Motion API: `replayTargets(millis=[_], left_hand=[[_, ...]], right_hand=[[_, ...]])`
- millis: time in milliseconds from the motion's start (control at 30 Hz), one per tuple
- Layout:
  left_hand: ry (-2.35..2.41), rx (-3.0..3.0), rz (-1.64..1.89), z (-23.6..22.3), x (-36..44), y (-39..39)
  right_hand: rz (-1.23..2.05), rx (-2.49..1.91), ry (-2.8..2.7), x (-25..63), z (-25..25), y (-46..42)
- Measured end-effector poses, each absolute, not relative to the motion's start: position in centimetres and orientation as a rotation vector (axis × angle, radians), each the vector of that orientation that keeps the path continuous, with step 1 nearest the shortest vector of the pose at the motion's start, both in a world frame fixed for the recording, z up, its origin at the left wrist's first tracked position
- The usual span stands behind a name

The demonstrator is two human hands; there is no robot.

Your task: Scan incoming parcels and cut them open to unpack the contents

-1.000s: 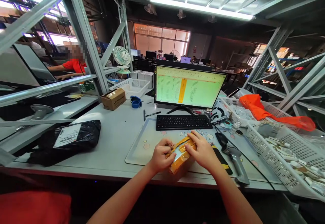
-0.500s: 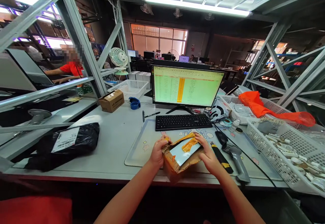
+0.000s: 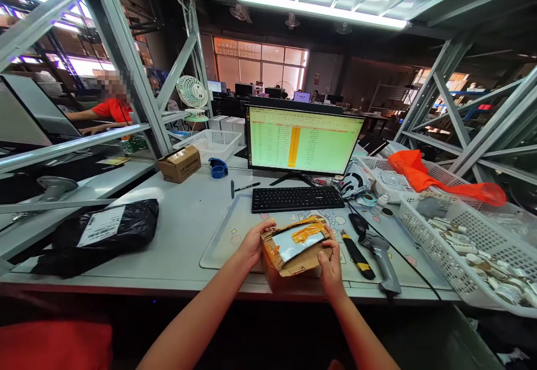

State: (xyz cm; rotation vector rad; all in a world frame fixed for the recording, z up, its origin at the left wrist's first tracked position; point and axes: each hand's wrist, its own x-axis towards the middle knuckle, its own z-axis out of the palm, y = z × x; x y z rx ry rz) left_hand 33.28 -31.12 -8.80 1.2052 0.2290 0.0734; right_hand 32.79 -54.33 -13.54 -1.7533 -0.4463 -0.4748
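Note:
I hold a small cardboard box (image 3: 293,261) with orange tape at the table's front edge. Its torn top shows a pale grey packet inside. My left hand (image 3: 253,242) grips the box's left side, fingers curled over its upper edge. My right hand (image 3: 328,265) grips the near right corner, thumb on the flap. The box rests over a pale desk mat (image 3: 229,230), just in front of a black keyboard (image 3: 296,198).
A monitor (image 3: 302,141) stands behind the keyboard. A yellow-black utility knife (image 3: 356,255) and a barcode scanner (image 3: 380,258) lie to the right. White baskets (image 3: 457,247) of small items fill the right. A black parcel (image 3: 100,230) lies left. A person in red sits far left.
The taped flap has been pulled open, baring the grey packet. My right hand slid from the box's top to its near right corner; my left hand shifted to the left side.

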Motion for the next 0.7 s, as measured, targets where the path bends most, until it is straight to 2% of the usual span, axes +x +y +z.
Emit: replayTargets(millis=[367, 567, 700], left_hand=[[-0.303, 2.129, 0.04, -0.5, 34.9, -23.3], [-0.192, 2.356, 0.421, -0.8, 34.3, -21.1], [-0.149, 2.347, 0.592, 0.0, 32.2, -23.6]], right_hand=[[-0.185, -2.046, -0.563, 33.9, -6.7, -55.6], [0.02, -2.187, -0.662, 34.7, -6.0, -54.8], [0.088, -2.297, -0.652, 35.4, -4.4, -54.4]])
